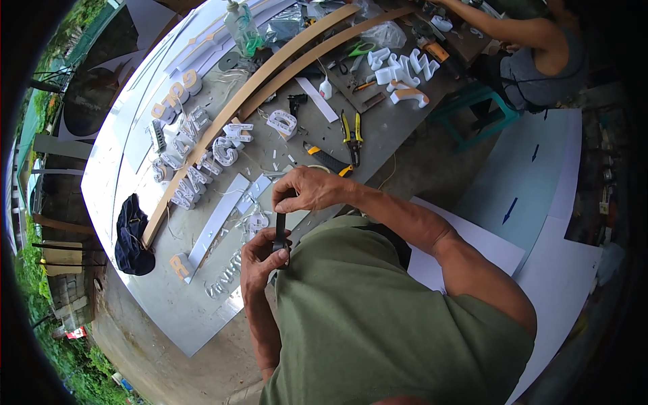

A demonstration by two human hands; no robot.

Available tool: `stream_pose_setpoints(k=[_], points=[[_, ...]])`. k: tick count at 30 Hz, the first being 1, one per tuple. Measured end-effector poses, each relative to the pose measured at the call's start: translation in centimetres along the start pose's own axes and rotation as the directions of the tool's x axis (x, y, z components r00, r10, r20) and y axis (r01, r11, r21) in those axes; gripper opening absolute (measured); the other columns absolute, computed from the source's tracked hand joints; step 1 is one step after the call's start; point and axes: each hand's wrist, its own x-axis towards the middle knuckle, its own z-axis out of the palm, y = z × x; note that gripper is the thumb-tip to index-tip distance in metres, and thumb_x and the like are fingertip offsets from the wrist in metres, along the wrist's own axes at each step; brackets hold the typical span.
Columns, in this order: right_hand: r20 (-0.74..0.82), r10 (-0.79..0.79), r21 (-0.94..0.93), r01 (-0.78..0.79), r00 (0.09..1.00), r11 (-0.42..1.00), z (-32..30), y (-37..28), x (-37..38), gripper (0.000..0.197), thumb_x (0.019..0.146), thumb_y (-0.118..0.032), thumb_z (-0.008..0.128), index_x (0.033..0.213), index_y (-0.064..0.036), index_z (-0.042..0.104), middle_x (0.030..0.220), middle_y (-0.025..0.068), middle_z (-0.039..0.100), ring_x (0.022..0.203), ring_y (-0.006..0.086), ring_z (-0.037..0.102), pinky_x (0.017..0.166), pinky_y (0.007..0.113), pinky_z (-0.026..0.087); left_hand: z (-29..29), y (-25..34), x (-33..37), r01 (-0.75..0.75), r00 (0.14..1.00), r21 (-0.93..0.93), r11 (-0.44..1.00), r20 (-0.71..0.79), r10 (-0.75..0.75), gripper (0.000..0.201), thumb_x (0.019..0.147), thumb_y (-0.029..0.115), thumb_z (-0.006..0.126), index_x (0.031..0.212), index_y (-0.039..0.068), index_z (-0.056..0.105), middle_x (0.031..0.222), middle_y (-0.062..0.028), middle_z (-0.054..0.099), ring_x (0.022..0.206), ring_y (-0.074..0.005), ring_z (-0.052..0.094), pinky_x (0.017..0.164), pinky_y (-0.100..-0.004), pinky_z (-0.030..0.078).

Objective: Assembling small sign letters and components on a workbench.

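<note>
The left hand (pixel 255 264) has its fingers closed around a dark roll-like piece (pixel 281 244), while the right hand (pixel 307 189) pinches, with thumb and fingers, the black strip (pixel 281 226) rising from it. This strip is between the two hands, near the green shirt (pixel 378 304), probably so held to keep it straight. The pliers (pixel 354 146) (yellow-handled) lie on the table (pixel 385 128), perhaps for easy reach.
</note>
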Motion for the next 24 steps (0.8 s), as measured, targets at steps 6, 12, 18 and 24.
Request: stream_pose_setpoints(k=[6, 12, 18, 24], points=[[-0.084, 0.062, 0.101, -0.053, 0.995, 0.993, 1.2, 1.6, -4.5, 0.024, 0.089, -0.020, 0.075, 0.095, 0.0031, 0.071, 0.081, 0.0032, 0.069, 0.076, 0.0094, 0.061, 0.070, 0.029, 0.050, 1.9, -0.3, -0.1, -0.004, 0.996, 0.009, 1.000, 0.087, 0.003, 0.067, 0.070, 0.023, 0.091, 0.124, -0.004, 0.062, 0.099, -0.0094, 0.071, 0.087, -0.0146, 0.066, 0.077, -0.0288, 0.054], [-0.139, 0.238, 0.214, -0.205, 0.961, 0.955, 3.3, 2.1, -11.3, 0.019, 0.087, -0.015, 0.075, 0.094, 0.0015, 0.072, 0.083, 0.0025, 0.070, 0.077, 0.0089, 0.062, 0.073, 0.028, 0.051, 5.3, -2.7, -1.2, 0.052, 0.976, -0.017, 0.999, 0.212, -0.047, 0.078, 0.065, 0.026, 0.094, 0.127, -0.004, 0.058, 0.107, -0.0126, 0.070, 0.096, -0.0203, 0.068, 0.089, -0.0342, 0.054], [-0.219, 0.312, 0.153, -0.284, 0.924, 0.947, 3.3, 3.4, -15.2, 0.017, 0.085, -0.012, 0.073, 0.095, 0.0017, 0.072, 0.085, 0.0039, 0.072, 0.082, 0.0095, 0.064, 0.078, 0.028, 0.051, 8.5, -3.3, -0.9, 0.038, 0.947, 0.001, 0.999, 0.318, -0.036, 0.092, 0.067, 0.023, 0.094, 0.144, 0.001, 0.048, 0.133, -0.0140, 0.057, 0.114, -0.0237, 0.061, 0.096, -0.0386, 0.051], [-0.176, 0.339, 0.224, -0.298, 0.924, 0.928, -0.1, 3.8, -16.3, 0.020, 0.086, -0.015, 0.072, 0.098, 0.0014, 0.072, 0.085, 0.0050, 0.072, 0.084, 0.0110, 0.064, 0.081, 0.030, 0.050, 11.3, -2.2, 1.6, 0.079, 0.940, 0.099, 0.992, 0.325, -0.107, 0.079, 0.068, 0.025, 0.093, 0.136, 0.004, 0.059, 0.125, -0.0107, 0.063, 0.113, -0.0215, 0.061, 0.097, -0.0372, 0.050]])
